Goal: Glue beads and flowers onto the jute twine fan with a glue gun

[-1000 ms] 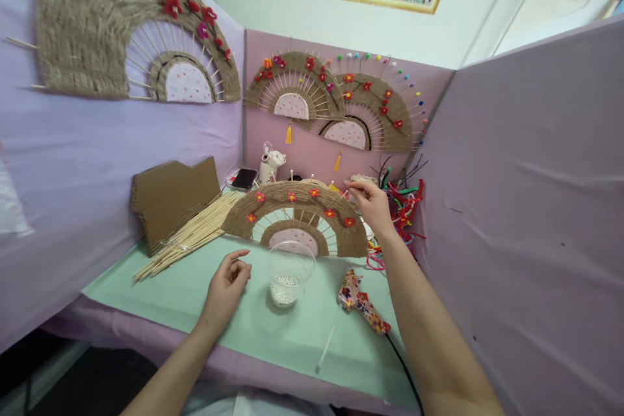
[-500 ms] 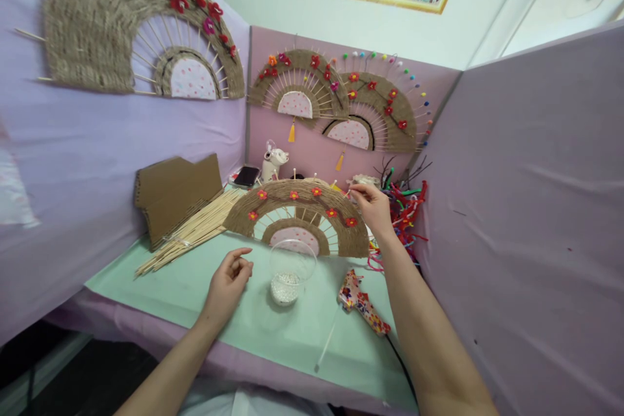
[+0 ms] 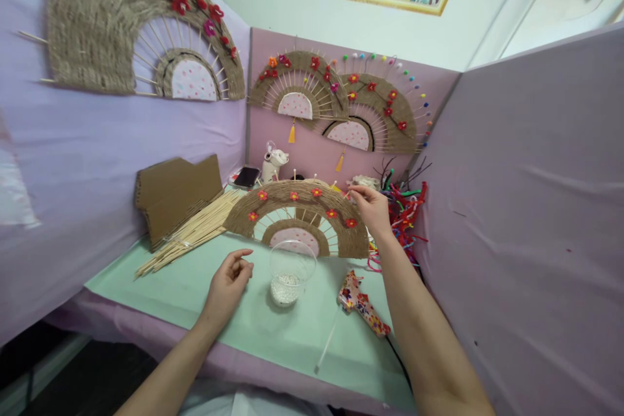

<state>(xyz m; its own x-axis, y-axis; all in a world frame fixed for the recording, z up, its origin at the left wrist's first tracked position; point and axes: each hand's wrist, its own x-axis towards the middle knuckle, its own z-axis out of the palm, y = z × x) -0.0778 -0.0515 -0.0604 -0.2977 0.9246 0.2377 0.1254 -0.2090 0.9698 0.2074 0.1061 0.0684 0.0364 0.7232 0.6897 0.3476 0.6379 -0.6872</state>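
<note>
A twine-wound fan [image 3: 279,198] with red flowers stands upright on the table, white beads topping several of its sticks. My right hand [image 3: 372,203] is at its upper right edge, thumb and forefinger pinched together. What they grip is too small to make out, perhaps a bead or a stick's tip. My left hand [image 3: 233,279] hovers over the table with fingers loosely bent, nothing in it. To its right is a clear plastic cup [image 3: 293,261] holding small white beads [image 3: 285,290]. A flower-patterned glue gun [image 3: 363,304] lies beneath my right forearm, a glue stick [image 3: 327,342] protruding from it.
Thin wooden sticks [image 3: 195,229] and brown cardboard [image 3: 176,195] lie on the left, with a phone [image 3: 246,176] behind. Red pipe cleaners [image 3: 407,211] are heaped at the right. Finished fans [image 3: 297,78] hang on the partitions. The glue gun's black cord [image 3: 400,362] runs off the front edge.
</note>
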